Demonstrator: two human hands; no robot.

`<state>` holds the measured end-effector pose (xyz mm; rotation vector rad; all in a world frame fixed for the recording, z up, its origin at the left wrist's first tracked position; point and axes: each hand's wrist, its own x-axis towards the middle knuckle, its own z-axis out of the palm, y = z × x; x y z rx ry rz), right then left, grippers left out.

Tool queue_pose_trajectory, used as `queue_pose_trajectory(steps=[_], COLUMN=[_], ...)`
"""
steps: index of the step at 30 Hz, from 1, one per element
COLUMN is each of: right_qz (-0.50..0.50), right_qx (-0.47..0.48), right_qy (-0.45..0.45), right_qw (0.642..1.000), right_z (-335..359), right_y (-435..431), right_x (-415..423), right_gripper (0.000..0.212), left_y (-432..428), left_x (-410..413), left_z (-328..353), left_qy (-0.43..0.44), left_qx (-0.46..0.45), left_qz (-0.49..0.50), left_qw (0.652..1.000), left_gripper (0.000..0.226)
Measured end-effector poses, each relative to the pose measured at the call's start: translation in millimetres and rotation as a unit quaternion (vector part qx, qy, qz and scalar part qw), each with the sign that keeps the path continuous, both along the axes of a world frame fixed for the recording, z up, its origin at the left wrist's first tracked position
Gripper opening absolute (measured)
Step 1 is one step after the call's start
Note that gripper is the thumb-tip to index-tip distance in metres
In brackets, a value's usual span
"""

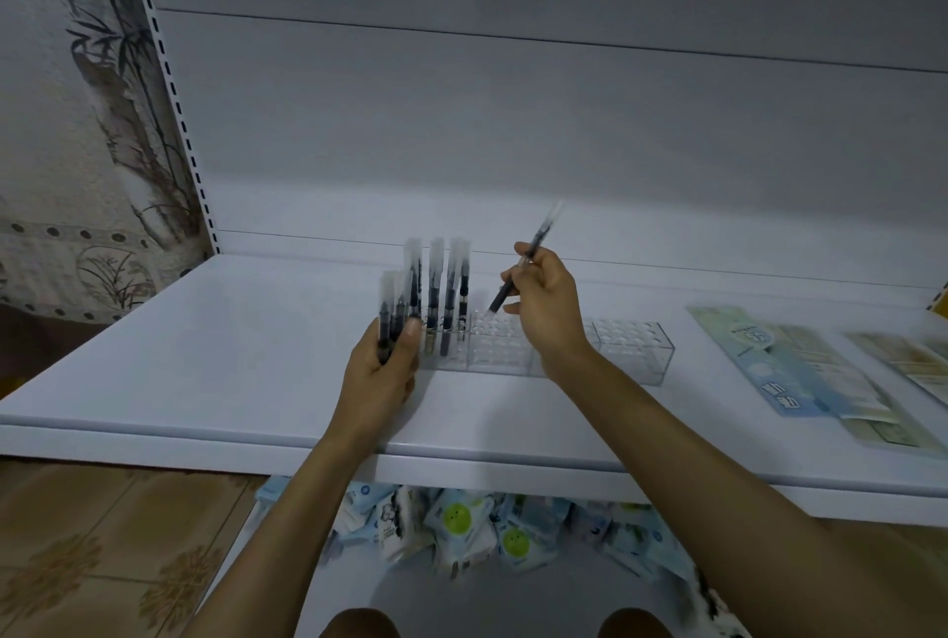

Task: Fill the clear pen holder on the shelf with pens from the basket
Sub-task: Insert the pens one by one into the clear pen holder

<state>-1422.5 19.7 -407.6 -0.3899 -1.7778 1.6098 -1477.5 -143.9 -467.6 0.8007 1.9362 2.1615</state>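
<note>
Clear holder (631, 350), few upright pens (436, 288); left grip (382, 370) round bundle (392, 314), right grip (546, 301) round pen (500, 298).

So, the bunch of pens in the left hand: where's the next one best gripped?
Probably by its top end, from above and the right. The pens stand upright, lower barrels wrapped by the left hand, so only tops stick out free. The right hand holds one pen now.
</note>
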Motion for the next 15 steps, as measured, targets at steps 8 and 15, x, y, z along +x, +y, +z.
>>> queue_pose_trajectory(steps=[8,15], right_qz=[-0.019,-0.041], right_qx=[0.029,0.083], right_qy=[0.014,0.005], right_qw=[0.999,0.996], right_z=[-1.5,-16.2], right_y=[-12.5,-12.7], right_x=[-21.9,-27.1], right_gripper=[0.026,0.024], left_y=[-0.5,0.3], left_x=[-1.1,-1.9], left_z=[1.1,1.5], left_qy=[-0.014,-0.006], left_qx=[-0.014,0.002], left_qz=[0.017,0.020], left_qw=[1.000,1.000], left_gripper=[0.020,0.016])
